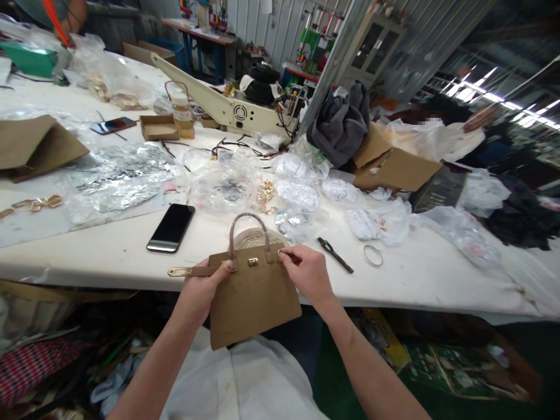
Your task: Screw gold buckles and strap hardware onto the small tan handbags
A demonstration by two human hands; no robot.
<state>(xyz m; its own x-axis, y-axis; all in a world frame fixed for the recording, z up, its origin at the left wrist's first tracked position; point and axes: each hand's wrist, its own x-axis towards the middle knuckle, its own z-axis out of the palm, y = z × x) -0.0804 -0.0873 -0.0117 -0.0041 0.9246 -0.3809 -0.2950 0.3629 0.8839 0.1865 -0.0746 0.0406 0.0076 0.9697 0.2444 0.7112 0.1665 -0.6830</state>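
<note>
On the white table [420, 274], a phone [170, 227] lies flat beyond the left fingers [224, 268], off to their left. To the right of the right fingers [292, 254] lie a dark strip [335, 255] and, farther along, a metal ring [366, 258]. Ahead of all the fingers spread clear plastic [219, 186] and gold parts [265, 195]; well beyond the left fingers sit a jar [182, 114], a box [160, 133] and a second phone [114, 125].

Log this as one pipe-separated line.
left hand: holds brown handbag, upper left | right hand: fingertips at handbag's upper right | black phone: on table, left of handbag
</note>
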